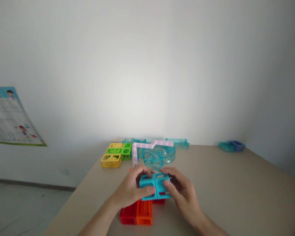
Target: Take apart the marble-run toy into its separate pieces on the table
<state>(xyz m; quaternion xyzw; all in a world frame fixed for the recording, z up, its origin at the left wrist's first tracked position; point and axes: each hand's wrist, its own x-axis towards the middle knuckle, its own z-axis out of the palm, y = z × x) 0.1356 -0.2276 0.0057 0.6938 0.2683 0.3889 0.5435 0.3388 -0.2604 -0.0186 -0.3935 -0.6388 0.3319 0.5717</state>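
Note:
Two light-blue hollow toy blocks [159, 188] sit side by side, touching, between my hands. My left hand [134, 185] grips the left block, thumb across its front. On the right block my right hand [183, 191] is closed, its thumb on the near face and fingers at the far side. Beneath and nearer to me stand a red block [128, 214] and an orange block [144, 213], joined in a row on the table. More red shows behind them, partly hidden by my hands and the blue blocks.
Yellow blocks [111, 161] and green blocks [126, 151] stand at the back left. Beside them lie clear teal track pieces [168, 154] and a lilac zigzag strip [142, 145]. A dark-blue block [237, 146] and a teal piece [226, 147] are at the table's [223, 183] far right corner.

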